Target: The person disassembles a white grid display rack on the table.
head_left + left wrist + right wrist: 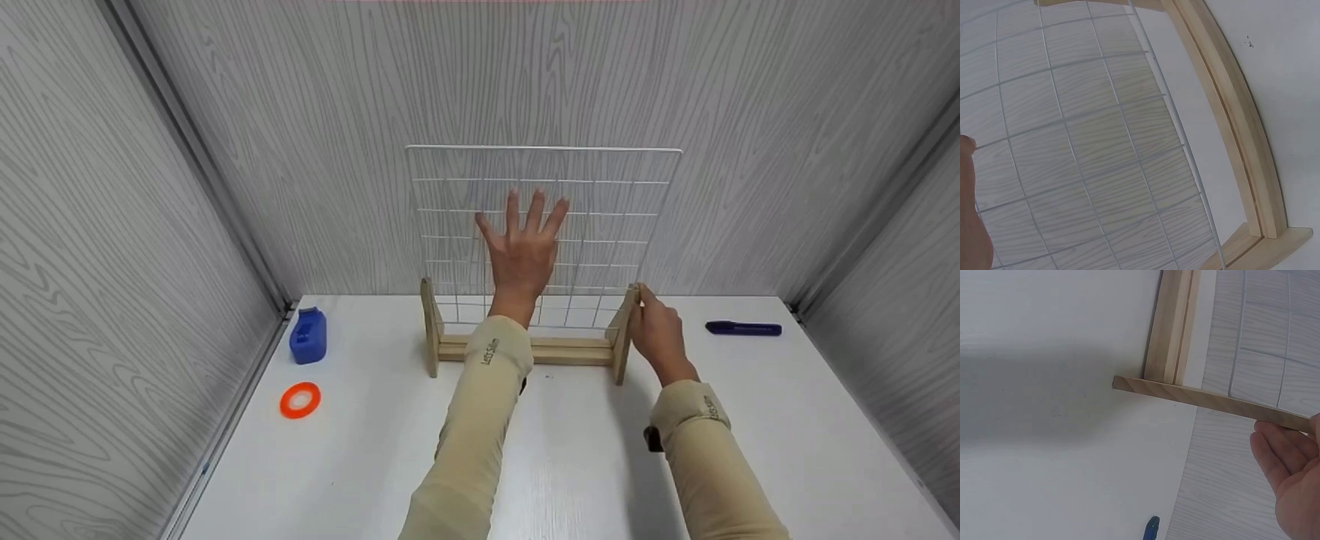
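In the head view, a white metal wire grid with square mesh [595,214] stands about upright in the middle of the frame, between the two side boards of a pale wooden stand [570,352], whose long axis goes left to right on the white tabletop [360,465]. The left hand [523,261] is the nearer one to the grid: it lies before the centre of the mesh, fingers straight and spread, gripping nothing. The right hand [660,330], right of centre, pinches the upper part of the right side board [624,341], so it is nearer to the stand than to the mesh. In the left wrist view, the lower rod [1185,146] of the grid goes from top centre to bottom right, roughly along the crossbar [1230,107], with a pale strip between them; I judge that for moving the grid this relation matters most. A fingertip [967,145] at the left edge is by a wire; how firmly it presses, I cannot tell. In the right wrist view, the crossbar comes down from top centre to the side board, which slopes to the right edge, where thumb and fingers [1283,447] hold it; whether the lower rod touches this board is not clear.
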### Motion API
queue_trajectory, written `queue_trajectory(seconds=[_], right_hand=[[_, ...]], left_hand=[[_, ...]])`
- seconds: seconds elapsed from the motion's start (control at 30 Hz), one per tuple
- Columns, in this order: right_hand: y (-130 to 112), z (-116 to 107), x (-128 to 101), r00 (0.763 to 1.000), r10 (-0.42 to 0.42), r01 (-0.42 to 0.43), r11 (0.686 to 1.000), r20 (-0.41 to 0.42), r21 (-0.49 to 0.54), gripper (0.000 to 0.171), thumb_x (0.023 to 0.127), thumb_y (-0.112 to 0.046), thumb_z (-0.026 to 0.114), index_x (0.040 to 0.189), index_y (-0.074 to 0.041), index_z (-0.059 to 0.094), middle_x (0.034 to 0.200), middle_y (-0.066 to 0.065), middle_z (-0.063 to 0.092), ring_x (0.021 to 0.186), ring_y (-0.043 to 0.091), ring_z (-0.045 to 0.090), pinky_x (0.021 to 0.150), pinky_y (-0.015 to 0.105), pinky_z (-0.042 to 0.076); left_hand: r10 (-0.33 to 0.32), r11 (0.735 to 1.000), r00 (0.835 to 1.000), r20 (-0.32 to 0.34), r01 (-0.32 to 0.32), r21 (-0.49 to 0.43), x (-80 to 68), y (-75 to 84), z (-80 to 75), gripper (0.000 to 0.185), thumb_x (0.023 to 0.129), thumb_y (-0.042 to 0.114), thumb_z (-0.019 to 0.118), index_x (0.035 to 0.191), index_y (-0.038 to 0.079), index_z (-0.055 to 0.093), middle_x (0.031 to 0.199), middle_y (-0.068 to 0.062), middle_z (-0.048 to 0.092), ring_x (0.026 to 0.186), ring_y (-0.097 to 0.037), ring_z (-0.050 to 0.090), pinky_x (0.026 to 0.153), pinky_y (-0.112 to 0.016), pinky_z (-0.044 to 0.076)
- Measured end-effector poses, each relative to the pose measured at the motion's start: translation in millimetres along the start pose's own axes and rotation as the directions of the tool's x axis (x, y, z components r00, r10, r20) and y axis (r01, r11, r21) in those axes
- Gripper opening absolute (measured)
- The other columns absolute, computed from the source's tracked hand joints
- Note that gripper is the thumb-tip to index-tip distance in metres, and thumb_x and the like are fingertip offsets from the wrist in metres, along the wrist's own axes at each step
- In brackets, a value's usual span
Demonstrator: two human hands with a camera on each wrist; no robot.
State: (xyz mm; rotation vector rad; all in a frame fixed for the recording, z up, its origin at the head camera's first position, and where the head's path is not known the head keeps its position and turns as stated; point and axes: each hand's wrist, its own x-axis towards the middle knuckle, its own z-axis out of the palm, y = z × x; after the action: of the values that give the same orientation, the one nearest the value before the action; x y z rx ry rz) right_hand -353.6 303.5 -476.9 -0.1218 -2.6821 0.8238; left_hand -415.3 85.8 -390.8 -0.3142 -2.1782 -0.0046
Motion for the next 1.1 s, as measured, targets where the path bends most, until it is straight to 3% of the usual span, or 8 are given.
queue_trajectory(seconds=[0.43, 0.83, 1.1], right_hand=[[3.3, 1.1, 0.0, 1.0, 0.01, -0.01, 1.0, 0.002, -0.014, 0.049, 0.108, -0.016, 0.04, 0.152, 0.005, 0.038, 0.125, 0.033, 0.065, 0.094, 0.039, 0.069, 0.084, 0.056, 0.055], [2.0, 5.7, -2.8, 1.0, -0.009, 0.009, 0.999, 0.006, -0.053, 0.047, 0.108, -0.018, 0.042, 0.15, 0.003, 0.043, 0.114, 0.034, 0.068, 0.09, 0.042, 0.069, 0.083, 0.059, 0.054], [3.6, 4.1, -3.1, 1.0, -0.017, 0.017, 0.998, -0.001, -0.055, 0.046, 0.108, -0.017, 0.042, 0.148, 0.004, 0.044, 0.113, 0.034, 0.068, 0.092, 0.044, 0.069, 0.083, 0.059, 0.054]], left_hand=[[-0.01, 0.998, 0.999, -0.051, 0.008, -0.055, 7.4, -2.7, -0.1, 0.06, 0.091, 0.04, 0.074, 0.147, 0.04, 0.052, 0.154, 0.003, 0.052, 0.145, -0.032, 0.047, 0.104, -0.078, 0.036], [-0.005, 0.999, 1.0, 0.002, 0.005, -0.051, 6.4, -4.9, 0.0, 0.062, 0.093, 0.042, 0.072, 0.15, 0.041, 0.048, 0.157, 0.004, 0.049, 0.147, -0.031, 0.044, 0.106, -0.079, 0.033], [0.005, 0.999, 1.0, -0.022, -0.006, -0.051, 6.4, -2.9, 2.1, 0.059, 0.093, 0.042, 0.071, 0.149, 0.042, 0.049, 0.156, 0.005, 0.05, 0.146, -0.031, 0.045, 0.106, -0.078, 0.034]])
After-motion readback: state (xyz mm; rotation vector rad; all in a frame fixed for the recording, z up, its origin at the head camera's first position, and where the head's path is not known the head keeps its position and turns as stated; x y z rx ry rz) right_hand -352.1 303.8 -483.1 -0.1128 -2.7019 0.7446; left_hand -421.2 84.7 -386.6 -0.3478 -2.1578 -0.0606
